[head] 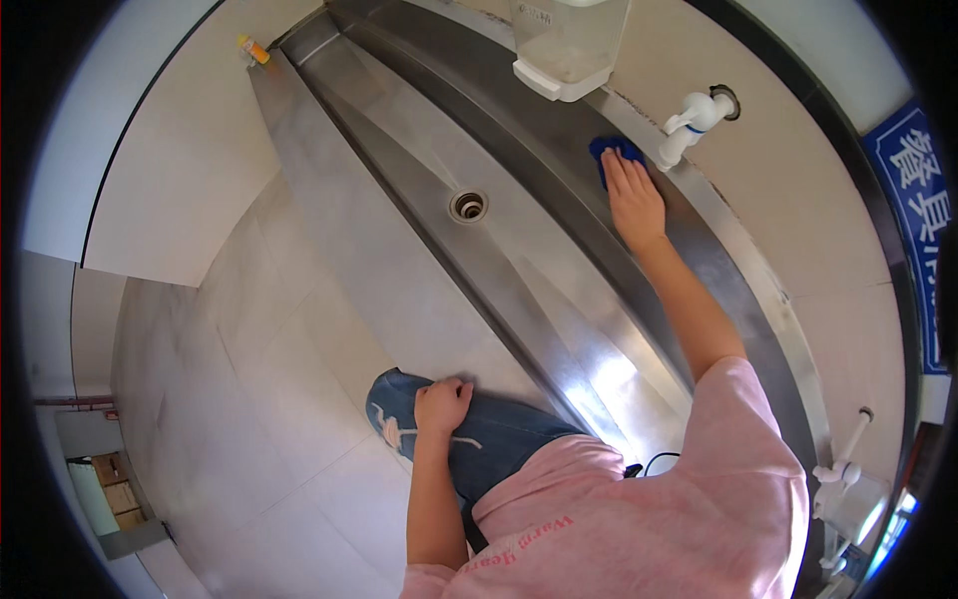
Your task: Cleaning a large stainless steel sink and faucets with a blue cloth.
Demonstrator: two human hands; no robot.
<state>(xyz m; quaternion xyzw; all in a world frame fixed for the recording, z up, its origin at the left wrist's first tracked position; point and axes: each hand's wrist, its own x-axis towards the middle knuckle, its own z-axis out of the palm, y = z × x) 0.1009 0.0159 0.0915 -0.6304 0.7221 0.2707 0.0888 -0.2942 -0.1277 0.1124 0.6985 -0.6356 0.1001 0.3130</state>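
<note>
My right hand (636, 198) lies stretched out over a crumpled dark blue cloth (618, 150), pressing it onto the back ledge (509, 90) of a long stainless steel trough sink (408, 123). Part of the cloth is hidden under my fingers. Just beyond that hand, a white plastic tap (692, 123) juts from the tiled wall. My left hand (441, 404) rests on the thigh of my blue jeans (516, 430), its fingers curled in and nothing seen in them. A round drain (469, 206) sits in the trough's floor between the two hands.
A clear plastic dispenser with a white base (572, 52) hangs over the ledge. At the sink's far end stands a yellow-orange bottle (254, 50). Another white tap (842, 468) is low on the right. A blue sign (909, 217) bears writing. Pale tiled floor (277, 389) spreads leftward.
</note>
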